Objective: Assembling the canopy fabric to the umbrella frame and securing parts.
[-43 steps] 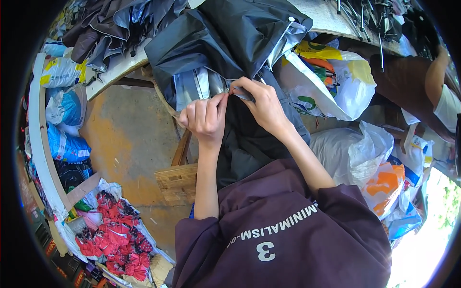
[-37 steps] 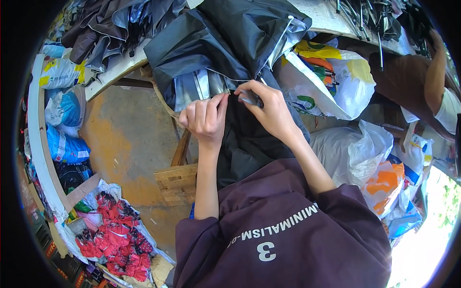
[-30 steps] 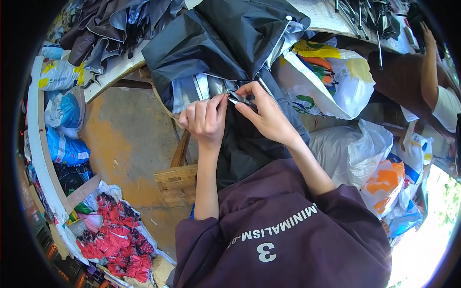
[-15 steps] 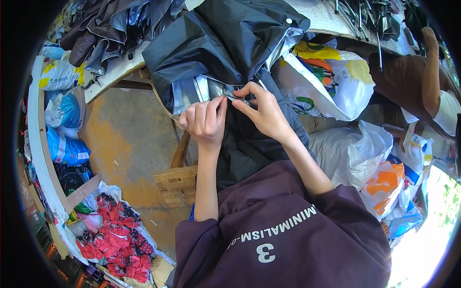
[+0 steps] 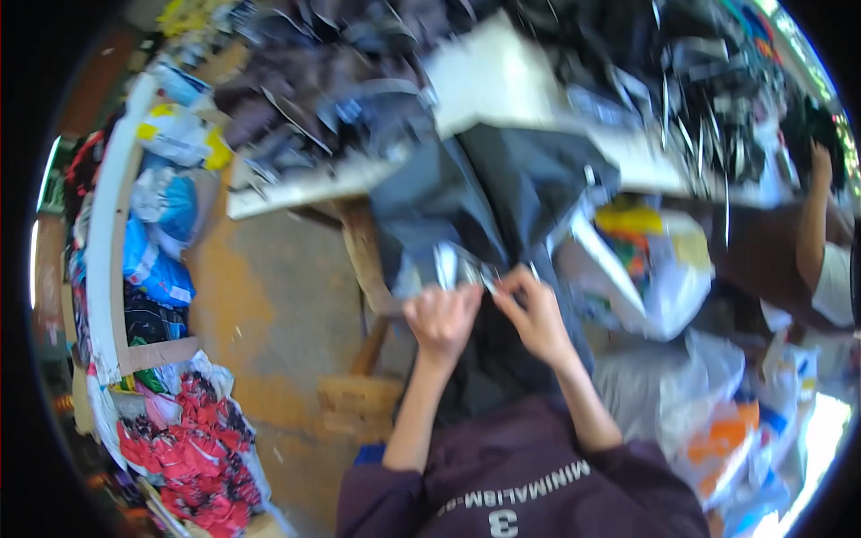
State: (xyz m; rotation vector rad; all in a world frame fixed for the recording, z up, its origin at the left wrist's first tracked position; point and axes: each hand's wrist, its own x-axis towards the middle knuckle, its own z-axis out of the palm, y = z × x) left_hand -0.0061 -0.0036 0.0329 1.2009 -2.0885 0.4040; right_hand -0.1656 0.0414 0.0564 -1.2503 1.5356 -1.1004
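A black umbrella canopy (image 5: 529, 179) with a silvery underside is draped from the table edge towards my lap. My left hand (image 5: 442, 321) is closed, its thumb and fingers pinched together at the canopy's lower edge. Just to its right, my right hand (image 5: 535, 318) pinches the same edge between thumb and fingers. A thin grey, shiny piece, perhaps a rib end, runs between the two hands; motion blur hides its detail. Dark cloth covers my lap beneath them.
A white table (image 5: 489, 81) ahead bears piled dark umbrellas (image 5: 332, 90) with bare metal ribs (image 5: 704, 134). Plastic bags (image 5: 664, 287) stand to the right, near another person's arm (image 5: 814, 215). Red fabric pieces (image 5: 193, 457) lie lower left. A wooden stool (image 5: 359, 399) is beside me.
My view has tilted up, so more of the table and its umbrellas shows, and the scene is blurred. Both hands keep their pinch at the canopy edge.
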